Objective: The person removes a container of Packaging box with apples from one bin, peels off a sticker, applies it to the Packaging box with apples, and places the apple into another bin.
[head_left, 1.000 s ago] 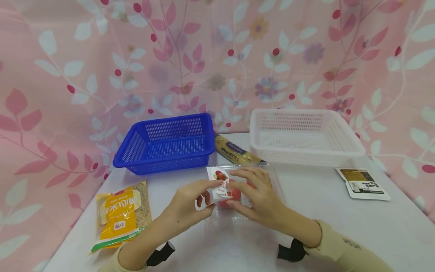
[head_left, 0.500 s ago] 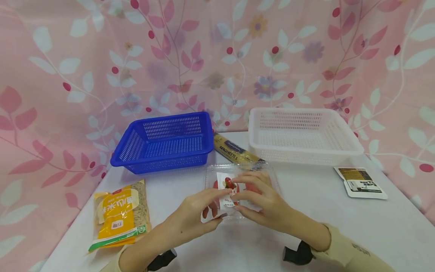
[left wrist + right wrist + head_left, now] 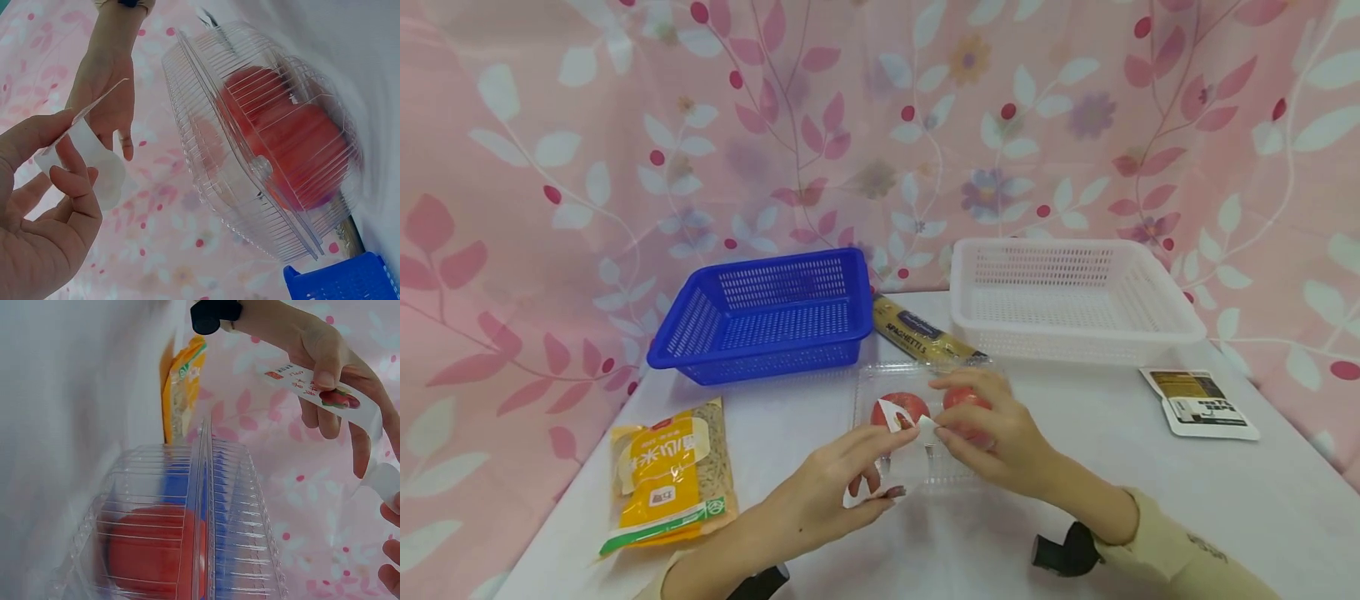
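Label point(image 3: 297, 381) bends, red fruit point(image 3: 898, 406) shows

Straighter half a second ago, the label curls above the clear container point(image 3: 871, 379), pinched by the left hand point(image 3: 842, 479) and right hand point(image 3: 1003, 433). Tabletop point(image 3: 1097, 433) room runs rightward to the pouch point(image 3: 1202, 406) near the edge.

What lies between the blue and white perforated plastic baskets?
A long yellow spaghetti packet slants through the gap between the blue basket and the white basket; the head view shows it.
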Available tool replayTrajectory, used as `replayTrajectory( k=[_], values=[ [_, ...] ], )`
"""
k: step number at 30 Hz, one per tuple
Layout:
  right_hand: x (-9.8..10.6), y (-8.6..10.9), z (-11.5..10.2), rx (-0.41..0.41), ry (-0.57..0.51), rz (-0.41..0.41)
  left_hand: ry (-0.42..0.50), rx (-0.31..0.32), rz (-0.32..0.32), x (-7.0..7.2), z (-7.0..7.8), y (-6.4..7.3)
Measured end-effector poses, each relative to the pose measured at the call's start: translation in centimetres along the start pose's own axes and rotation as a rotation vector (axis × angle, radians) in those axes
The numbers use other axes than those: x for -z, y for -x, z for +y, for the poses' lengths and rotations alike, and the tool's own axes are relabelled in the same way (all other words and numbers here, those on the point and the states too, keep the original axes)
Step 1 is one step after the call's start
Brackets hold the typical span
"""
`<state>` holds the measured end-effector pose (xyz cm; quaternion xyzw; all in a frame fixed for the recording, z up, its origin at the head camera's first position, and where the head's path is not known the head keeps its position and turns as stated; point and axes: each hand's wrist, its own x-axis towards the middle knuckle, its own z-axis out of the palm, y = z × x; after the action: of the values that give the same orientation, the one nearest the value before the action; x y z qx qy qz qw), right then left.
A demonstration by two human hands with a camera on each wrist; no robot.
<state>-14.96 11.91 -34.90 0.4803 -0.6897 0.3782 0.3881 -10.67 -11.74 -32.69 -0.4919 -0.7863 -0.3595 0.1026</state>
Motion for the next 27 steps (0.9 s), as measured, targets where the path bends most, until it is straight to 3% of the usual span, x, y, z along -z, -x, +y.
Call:
replayTrajectory(
  k=[10, 16, 27],
  values=[
    [0.8, -0.2, 0.5, -0.096, -0.044, -0.012, -0.040, 0.028, 0.017, 0.0, -0.3, 0.9],
    [0.9, -0.3, 0.9, -0.108, -0.050, 0.004, -0.067, -0.019, 0.078, 0.0, -0.7, 1.1],
    [1.3, -0.5, 0.8, -0.195, -0.073, -0.040, -0.027, 0.044, 0.089, 0.0, -0.6, 1.6]
  ],
)
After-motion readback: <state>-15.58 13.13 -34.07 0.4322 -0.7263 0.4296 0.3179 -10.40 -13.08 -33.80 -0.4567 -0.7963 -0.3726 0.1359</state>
